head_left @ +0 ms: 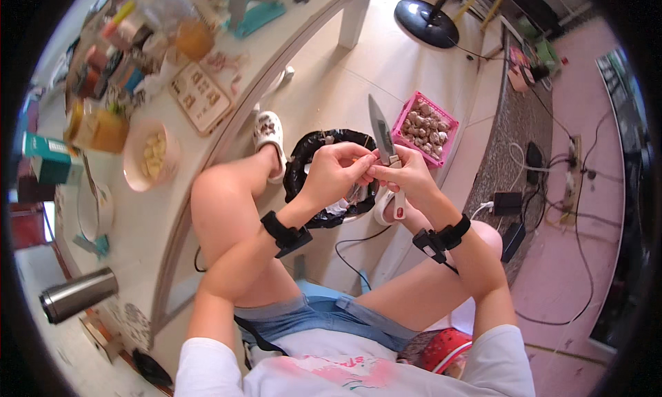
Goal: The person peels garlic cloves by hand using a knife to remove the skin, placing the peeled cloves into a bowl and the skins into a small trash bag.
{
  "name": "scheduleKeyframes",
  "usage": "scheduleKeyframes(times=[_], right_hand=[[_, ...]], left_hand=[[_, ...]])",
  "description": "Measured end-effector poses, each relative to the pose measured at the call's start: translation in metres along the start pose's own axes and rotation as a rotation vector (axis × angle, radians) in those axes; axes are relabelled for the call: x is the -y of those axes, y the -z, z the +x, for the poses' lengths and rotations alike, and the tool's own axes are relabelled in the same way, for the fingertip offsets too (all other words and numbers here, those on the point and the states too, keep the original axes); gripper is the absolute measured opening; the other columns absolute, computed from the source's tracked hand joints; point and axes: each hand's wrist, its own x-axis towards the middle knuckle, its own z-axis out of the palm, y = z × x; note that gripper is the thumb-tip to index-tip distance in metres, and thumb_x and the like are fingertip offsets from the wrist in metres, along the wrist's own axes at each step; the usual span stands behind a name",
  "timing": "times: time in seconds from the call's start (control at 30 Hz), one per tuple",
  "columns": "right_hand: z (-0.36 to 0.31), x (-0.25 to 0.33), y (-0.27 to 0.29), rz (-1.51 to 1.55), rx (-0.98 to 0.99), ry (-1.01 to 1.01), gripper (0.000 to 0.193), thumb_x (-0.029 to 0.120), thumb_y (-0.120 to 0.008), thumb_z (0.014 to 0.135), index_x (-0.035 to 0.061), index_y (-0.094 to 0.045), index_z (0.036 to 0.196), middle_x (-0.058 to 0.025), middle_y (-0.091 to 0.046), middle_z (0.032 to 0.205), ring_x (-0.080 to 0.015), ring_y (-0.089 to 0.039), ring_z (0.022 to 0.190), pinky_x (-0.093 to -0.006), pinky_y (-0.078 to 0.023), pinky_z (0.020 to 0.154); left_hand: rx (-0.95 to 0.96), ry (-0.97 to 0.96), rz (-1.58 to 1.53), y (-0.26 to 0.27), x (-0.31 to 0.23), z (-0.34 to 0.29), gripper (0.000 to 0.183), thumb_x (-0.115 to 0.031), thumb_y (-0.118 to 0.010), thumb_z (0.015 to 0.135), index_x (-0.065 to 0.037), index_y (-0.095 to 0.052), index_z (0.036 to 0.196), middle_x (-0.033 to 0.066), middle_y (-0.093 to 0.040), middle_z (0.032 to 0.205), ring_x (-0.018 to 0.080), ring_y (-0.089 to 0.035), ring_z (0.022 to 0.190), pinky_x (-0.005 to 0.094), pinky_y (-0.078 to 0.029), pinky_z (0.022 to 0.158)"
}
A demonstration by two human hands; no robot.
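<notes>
My right hand point(408, 171) grips a small knife point(381, 126), its blade pointing up and away from me and its pale handle showing below the fingers. Close against it, my left hand point(339, 169) has its thumb and fingers pinched together; whatever they hold is too small and covered to make out. Both hands are over a bin lined with a black bag point(298, 164), with whitish scraps inside. Just beyond my right hand, a pink basket point(396, 130) holds many brownish-white pieces that look like unpeeled garlic. On the table at left, a pale bowl point(131, 164) contains peeled, cream-coloured cloves.
The white table point(207, 145) carries jars, a tray point(201, 99), a green box point(45, 155) and a steel tumbler point(79, 295). Cables and a black adapter point(507, 203) lie along the right wall. A black round stand base point(425, 23) stands on the floor ahead.
</notes>
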Motion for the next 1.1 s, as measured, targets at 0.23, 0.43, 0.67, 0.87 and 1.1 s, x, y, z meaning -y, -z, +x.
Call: scheduleKeyframes(times=[0.23,0.43,0.67,0.87,1.1], right_hand=[[0.011,-0.007,-0.007,0.104,-0.007,0.012,0.029,0.013,-0.073,0.072,-0.0001,-0.058,0.094,-0.0023,-0.059,0.067,-0.0048,-0.052,0.051,-0.0162,-0.033,0.039],[0.006,-0.019,0.000,0.122,0.049,0.003,0.025,0.011,-0.072,0.073,0.0002,-0.057,0.091,-0.0012,-0.056,0.063,-0.0044,-0.048,0.046,-0.0166,-0.030,0.037],[0.002,-0.018,0.010,-0.117,-0.047,0.000,0.017,0.013,-0.073,0.071,0.0021,-0.061,0.075,0.0013,-0.054,0.058,-0.0028,-0.045,0.046,-0.0174,-0.032,0.039],[0.008,-0.031,0.013,-0.477,-0.124,0.203,0.019,0.011,-0.072,0.066,0.0021,-0.063,0.079,0.0008,-0.059,0.063,-0.0050,-0.053,0.057,-0.0193,-0.043,0.052],[0.001,-0.009,-0.007,-0.563,-0.140,0.387,0.021,0.012,-0.073,0.067,0.0017,-0.061,0.081,-0.0034,-0.063,0.069,-0.0072,-0.058,0.063,-0.0217,-0.047,0.058]], left_hand=[[-0.130,-0.059,0.024,0.007,0.005,0.002,0.011,-0.005,-0.059,0.082,0.006,-0.062,0.083,0.0065,-0.059,0.080,0.0099,-0.061,0.065,0.0201,-0.051,0.059],[-0.118,-0.104,0.146,0.004,0.018,0.001,0.011,-0.006,-0.060,0.080,0.004,-0.062,0.078,0.0041,-0.060,0.073,0.0092,-0.060,0.064,0.0210,-0.050,0.058],[-0.186,-0.179,0.610,0.000,0.019,-0.002,0.011,-0.010,-0.058,0.068,0.000,-0.063,0.070,0.0132,-0.059,0.073,0.0256,-0.061,0.067,0.0330,-0.048,0.061],[-0.244,-0.367,0.770,0.002,0.028,-0.004,0.015,-0.011,-0.056,0.066,-0.002,-0.065,0.074,0.0123,-0.062,0.075,0.0272,-0.061,0.070,0.0351,-0.049,0.065],[-0.075,0.003,0.314,0.008,0.016,-0.005,0.016,-0.007,-0.063,0.073,0.002,-0.066,0.085,0.0109,-0.066,0.071,0.0118,-0.061,0.057,0.0237,-0.048,0.055]])
